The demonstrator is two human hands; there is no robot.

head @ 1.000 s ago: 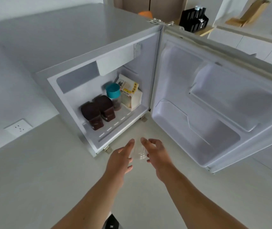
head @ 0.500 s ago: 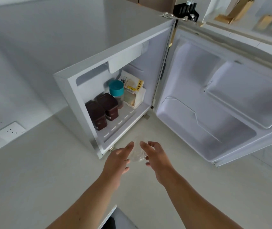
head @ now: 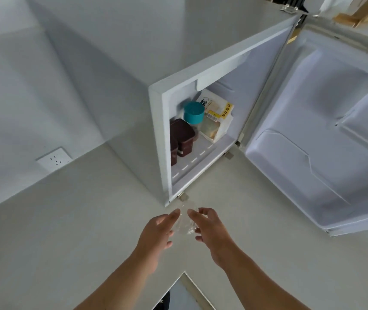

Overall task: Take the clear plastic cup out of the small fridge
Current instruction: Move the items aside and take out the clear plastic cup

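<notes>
Just near small fridge (head: pixel 158 135), over worktop (head: pixel 66 220), I see clear plastic cup (head: pixel 186 223) already out: left hand (head: pixel 157 231) straight-fingered against it, right hand (head: pixel 211 229) curled round it. Remaining, I judge: set down.

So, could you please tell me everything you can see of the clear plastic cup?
The clear plastic cup is see-through and almost lost against the pale counter; only faint edges and glints show. It looks thin, and nothing shows inside. It is outside the small fridge, just in front of its lower corner, between both hands: the right hand curls its fingers round one side, and the left hand touches the other.
</notes>
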